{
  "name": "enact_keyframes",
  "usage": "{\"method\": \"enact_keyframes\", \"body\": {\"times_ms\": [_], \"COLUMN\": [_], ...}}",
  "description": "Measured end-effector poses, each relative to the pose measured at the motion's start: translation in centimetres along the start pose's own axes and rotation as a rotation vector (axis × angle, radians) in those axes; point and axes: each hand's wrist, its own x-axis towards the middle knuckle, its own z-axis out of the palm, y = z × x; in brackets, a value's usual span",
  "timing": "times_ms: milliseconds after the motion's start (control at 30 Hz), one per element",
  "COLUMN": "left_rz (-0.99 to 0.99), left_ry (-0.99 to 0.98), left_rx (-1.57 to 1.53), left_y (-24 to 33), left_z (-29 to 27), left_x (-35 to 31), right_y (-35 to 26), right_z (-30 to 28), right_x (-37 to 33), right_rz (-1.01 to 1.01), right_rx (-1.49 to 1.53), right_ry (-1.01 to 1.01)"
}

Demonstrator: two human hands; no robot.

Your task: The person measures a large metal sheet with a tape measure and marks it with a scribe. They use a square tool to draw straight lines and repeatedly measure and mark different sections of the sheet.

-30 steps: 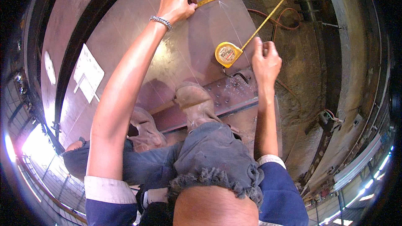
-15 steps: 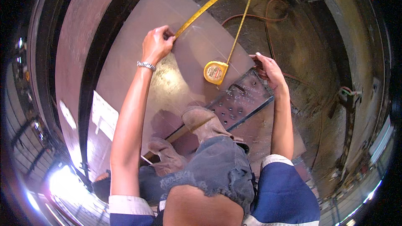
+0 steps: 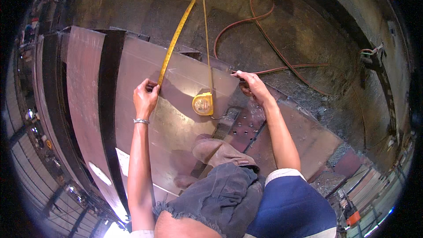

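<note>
My left hand, with a metal bracelet at the wrist, pinches the free end of a yellow tape measure blade. The blade arches up past the plate's far edge and folds back to its yellow case, which rests on a smooth steel plate. At the plate's right corner is my right hand, its thumb and forefinger together and the other fingers curled under. Whether it grips the corner or some small thing is hidden. Just right of the case lies a darker metal piece with several holes.
A reddish hose loops over the dark floor beyond the plate. My gloved-looking brown boot stands on the metal near the case. More steel plates stand at the left, with dark gaps between. Another flat plate lies at the right.
The view has swung, so hands, tape and plate sit further left and lower, and more floor and hose show. My left hand keeps its pinch on the blade; my right stays by the corner.
</note>
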Motion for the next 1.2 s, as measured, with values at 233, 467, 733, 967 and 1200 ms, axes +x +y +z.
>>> {"method": "enact_keyframes", "body": {"times_ms": [233,467,733,967,1200], "left_rz": [-0.01,-0.039,-0.098,-0.086,-0.059], "left_ry": [0.0,-0.005,-0.006,0.008,0.023], "left_rx": [0.024,0.014,0.037,0.006,0.014], "left_y": [0.4,0.8,1.0,0.9,0.5], "left_z": [-0.2,0.0,-0.1,0.0,0.1], "left_x": [-0.2,-0.1,-0.3,-0.4,-0.3], "right_y": [-1.0,-3.7,-7.4,-6.9,-6.4], "right_z": [0.5,2.1,7.4,8.1,8.1], "right_x": [3.3,11.5,17.3,17.5,17.6], "right_rz": [0.04,-0.129,-0.387,-0.366,-0.419], "right_rx": [-0.049,-0.26,-0.597,-0.563,-0.426], "right_ry": [-0.156,-0.382,-0.767,-0.792,-0.756]}}
